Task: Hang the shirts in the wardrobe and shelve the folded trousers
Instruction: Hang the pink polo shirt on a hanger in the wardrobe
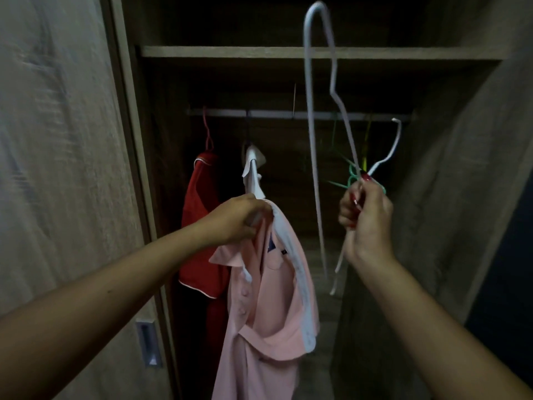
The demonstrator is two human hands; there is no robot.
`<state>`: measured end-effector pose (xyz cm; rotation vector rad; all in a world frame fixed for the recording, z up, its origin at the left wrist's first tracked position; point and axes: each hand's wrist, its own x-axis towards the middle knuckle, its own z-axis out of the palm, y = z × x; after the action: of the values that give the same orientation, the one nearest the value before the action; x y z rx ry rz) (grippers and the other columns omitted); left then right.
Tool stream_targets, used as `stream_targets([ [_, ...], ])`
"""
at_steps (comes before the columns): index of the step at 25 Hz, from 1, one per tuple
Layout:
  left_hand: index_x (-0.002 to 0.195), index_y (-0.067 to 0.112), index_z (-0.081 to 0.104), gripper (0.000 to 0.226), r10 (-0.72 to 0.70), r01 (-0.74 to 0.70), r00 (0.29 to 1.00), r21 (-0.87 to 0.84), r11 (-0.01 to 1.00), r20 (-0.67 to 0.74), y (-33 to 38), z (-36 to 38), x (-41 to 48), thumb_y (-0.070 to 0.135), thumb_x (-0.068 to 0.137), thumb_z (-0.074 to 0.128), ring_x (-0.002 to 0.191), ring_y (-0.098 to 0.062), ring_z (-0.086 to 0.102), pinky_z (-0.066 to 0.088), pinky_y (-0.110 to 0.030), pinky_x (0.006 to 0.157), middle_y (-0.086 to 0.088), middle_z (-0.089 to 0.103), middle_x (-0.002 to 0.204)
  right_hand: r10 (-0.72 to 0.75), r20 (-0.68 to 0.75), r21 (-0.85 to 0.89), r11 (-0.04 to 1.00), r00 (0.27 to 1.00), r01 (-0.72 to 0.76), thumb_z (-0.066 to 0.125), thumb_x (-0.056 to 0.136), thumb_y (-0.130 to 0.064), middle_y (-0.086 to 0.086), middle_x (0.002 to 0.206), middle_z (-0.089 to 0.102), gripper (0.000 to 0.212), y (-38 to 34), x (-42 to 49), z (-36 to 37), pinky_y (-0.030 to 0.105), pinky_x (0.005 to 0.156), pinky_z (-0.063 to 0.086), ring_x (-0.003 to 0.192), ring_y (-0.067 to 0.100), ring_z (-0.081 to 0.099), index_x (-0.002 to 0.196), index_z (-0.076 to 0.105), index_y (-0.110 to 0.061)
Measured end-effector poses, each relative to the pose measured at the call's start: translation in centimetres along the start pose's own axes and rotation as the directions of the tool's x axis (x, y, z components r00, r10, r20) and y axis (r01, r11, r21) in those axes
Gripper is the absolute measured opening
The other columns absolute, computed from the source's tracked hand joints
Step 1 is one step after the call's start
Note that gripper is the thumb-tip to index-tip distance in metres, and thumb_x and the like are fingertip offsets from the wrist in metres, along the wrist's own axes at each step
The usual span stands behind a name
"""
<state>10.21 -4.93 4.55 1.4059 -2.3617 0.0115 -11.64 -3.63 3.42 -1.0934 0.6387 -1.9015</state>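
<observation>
My left hand (233, 217) grips the collar of a pink shirt with a white stripe (268, 298), which dangles in front of the open wardrobe. My right hand (366, 220) is closed on a white wire hanger (313, 157), held up on edge, with its long loop rising past the shelf. A green hanger (350, 176) sits tangled at my right fingers. On the rail (288, 114) hang a red shirt (199, 215) and a white shirt (252, 171). No trousers are in view.
A wooden shelf (230, 51) runs across the wardrobe above the rail. The sliding door (57, 168) with a metal recessed handle (148, 342) stands at the left. The wardrobe's side panel (467, 168) closes the right. Green and yellow hangers (364, 140) hang on the rail's right end.
</observation>
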Motion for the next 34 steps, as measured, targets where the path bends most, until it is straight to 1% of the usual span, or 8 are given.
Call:
stream_targets([
  [4,0.125,0.018,0.059,0.054,-0.006,0.009,1.0,-0.173,0.985,0.016,0.9,-0.2,-0.1,-0.003,0.075,0.064,0.11,-0.021,0.055,0.049,-0.034,0.093,-0.004,0.056,0.12,0.095,0.07,0.134,0.986,0.993,-0.103,0.042,0.094,-0.019,-0.007,0.053,0.04,0.029,0.7,-2.3,2.5,0.017,0.041,0.023,0.046,0.006,0.031,0.065,0.045,-0.021],
  [8,0.125,0.009,0.06,0.048,0.045,-0.048,0.999,-0.36,0.932,-0.017,0.8,-1.4,-1.4,-0.011,0.081,0.06,0.12,-0.018,0.055,0.045,-0.015,0.097,0.0,0.057,0.122,0.043,0.125,-0.25,0.968,0.991,-0.011,0.043,0.096,-0.021,-0.002,0.068,0.049,0.026,4.0,-3.3,0.6,0.026,0.06,0.04,0.064,0.012,0.046,0.072,0.053,-0.022],
  [11,0.129,0.016,0.059,0.061,0.07,-0.046,0.997,-0.44,0.897,0.037,-0.6,-3.3,-2.8,-0.014,0.076,0.06,0.116,-0.018,0.058,0.05,-0.033,0.097,-0.002,0.06,0.123,0.078,0.145,-0.402,0.915,0.986,-0.013,0.049,0.086,-0.026,0.002,0.072,0.049,0.016,6.5,-2.5,-3.1,0.032,0.07,0.036,0.073,0.017,0.045,0.07,0.052,-0.024],
  [16,0.127,0.036,0.059,0.065,0.06,-0.007,0.959,-0.187,0.982,0.277,-3.7,-3.6,-4.4,0.002,0.073,0.07,0.095,-0.011,0.055,0.049,-0.022,0.079,0.007,0.049,0.1,0.038,0.311,-0.744,0.631,0.95,0.218,0.05,0.082,-0.023,-0.005,0.059,0.046,0.02,7.4,-1.0,-8.3,0.022,0.055,0.033,0.056,0.001,0.041,0.063,0.047,-0.021],
  [21,0.131,0.024,0.057,0.057,0.094,-0.096,0.966,-0.003,0.995,0.24,-2.6,-2.1,-3.8,0.009,0.079,0.072,0.086,-0.01,0.048,0.042,-0.023,0.078,0.004,0.045,0.095,0.053,0.472,-0.815,0.407,0.88,0.413,0.052,0.082,-0.029,-0.001,0.061,0.056,0.021,6.7,-1.3,-7.4,0.033,0.057,0.039,0.057,0.013,0.053,0.069,0.056,-0.013],
  [25,0.135,0.025,0.052,0.056,0.118,-0.115,0.966,-0.027,0.993,0.231,-1.1,-0.7,-3.3,0.016,0.083,0.071,0.08,-0.001,0.045,0.04,-0.007,0.069,0.008,0.043,0.098,0.138,0.665,-0.707,0.434,0.734,0.558,0.052,0.09,-0.025,-0.007,0.064,0.057,0.021,4.7,-2.3,-3.4,0.024,0.054,0.037,0.057,0.006,0.053,0.073,0.06,-0.015],
  [31,0.116,0.018,0.065,0.029,0.065,-0.065,0.998,-0.07,0.995,-0.003,-3.7,0.2,-3.8,0.032,0.092,0.058,0.094,-0.014,0.059,0.049,-0.029,0.083,-0.002,0.059,0.108,0.021,0.634,-0.684,0.482,0.773,0.548,0.054,0.092,-0.012,-0.006,0.063,0.058,0.021,2.2,-1.3,-2.0,0.02,0.056,0.037,0.062,0.008,0.055,0.071,0.059,-0.011],
  [34,0.09,0.01,0.063,0.053,0.066,-0.064,0.998,-0.126,0.99,0.01,-4.7,2.0,-4.7,0.057,0.091,0.04,0.073,-0.007,0.054,0.044,-0.028,0.071,0.001,0.059,0.081,-0.067,0.612,-0.667,0.491,0.788,0.56,0.053,0.094,-0.011,-0.01,0.063,0.056,0.023,1.2,-1.1,-1.7,0.012,0.054,0.035,0.061,0.001,0.054,0.072,0.06,-0.007],
])
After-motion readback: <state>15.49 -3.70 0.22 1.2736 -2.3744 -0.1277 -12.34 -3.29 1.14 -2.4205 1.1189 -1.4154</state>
